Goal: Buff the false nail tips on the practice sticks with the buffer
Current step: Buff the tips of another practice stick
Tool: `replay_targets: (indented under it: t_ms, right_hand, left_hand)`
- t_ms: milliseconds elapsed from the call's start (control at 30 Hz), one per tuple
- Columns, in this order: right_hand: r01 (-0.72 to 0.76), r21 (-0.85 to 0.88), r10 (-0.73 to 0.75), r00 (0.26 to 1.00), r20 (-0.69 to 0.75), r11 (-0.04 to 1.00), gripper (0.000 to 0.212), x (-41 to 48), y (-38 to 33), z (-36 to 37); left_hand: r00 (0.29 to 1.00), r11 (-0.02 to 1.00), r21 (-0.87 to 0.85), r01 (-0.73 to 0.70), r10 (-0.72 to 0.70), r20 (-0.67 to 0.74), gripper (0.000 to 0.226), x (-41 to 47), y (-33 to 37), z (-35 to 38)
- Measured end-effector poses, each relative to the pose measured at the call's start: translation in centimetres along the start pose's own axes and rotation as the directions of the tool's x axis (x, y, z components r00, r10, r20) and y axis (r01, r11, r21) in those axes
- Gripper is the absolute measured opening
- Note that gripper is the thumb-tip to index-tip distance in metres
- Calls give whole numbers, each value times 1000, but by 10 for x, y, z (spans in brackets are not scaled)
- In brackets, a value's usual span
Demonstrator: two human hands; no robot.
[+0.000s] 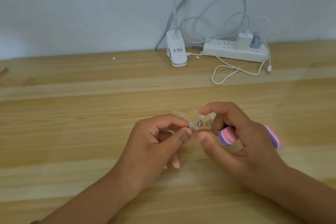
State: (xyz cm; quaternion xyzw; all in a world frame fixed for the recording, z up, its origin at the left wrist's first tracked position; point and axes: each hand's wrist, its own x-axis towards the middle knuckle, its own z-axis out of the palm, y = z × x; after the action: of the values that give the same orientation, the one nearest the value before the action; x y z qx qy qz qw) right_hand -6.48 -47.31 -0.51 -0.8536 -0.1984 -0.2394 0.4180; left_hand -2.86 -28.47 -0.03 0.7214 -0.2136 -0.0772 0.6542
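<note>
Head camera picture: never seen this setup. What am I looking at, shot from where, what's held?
No machine here: a person works with bare hands. The one picture comes from a camera worn on the head, looking down at a wooden table. The left hand pinches a clear false nail tip. The right hand holds a pink and purple buffer in its curled fingers, thumb and forefinger extended toward two small metal-based sticks between the hands. At the back lie a white clip lamp base, a power strip and a loose white cable.
</note>
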Motion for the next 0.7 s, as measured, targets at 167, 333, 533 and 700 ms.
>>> replay_targets:
  t_ms: [167,333,533,700]
  right_hand:
    - [205,-182,-216,975,-46,962,22,3,4,3]
    - [264,-245,-290,954,-79,933,17,5,9,4]
    - [232,-232,-262,959,-108,945,14,5,10,4]
    - [137,-127,-151,982,-115,982,17,4,7,3]
  left_hand:
    - [994,994,-90,63,-55,93,11,-1,2,1]
    - [991,991,-106,82,-70,113,15,-1,2,1]
    - [988,991,-103,90,-76,133,18,-2,-1,4]
    - [994,982,163,-93,101,-43,41,-5,-1,7]
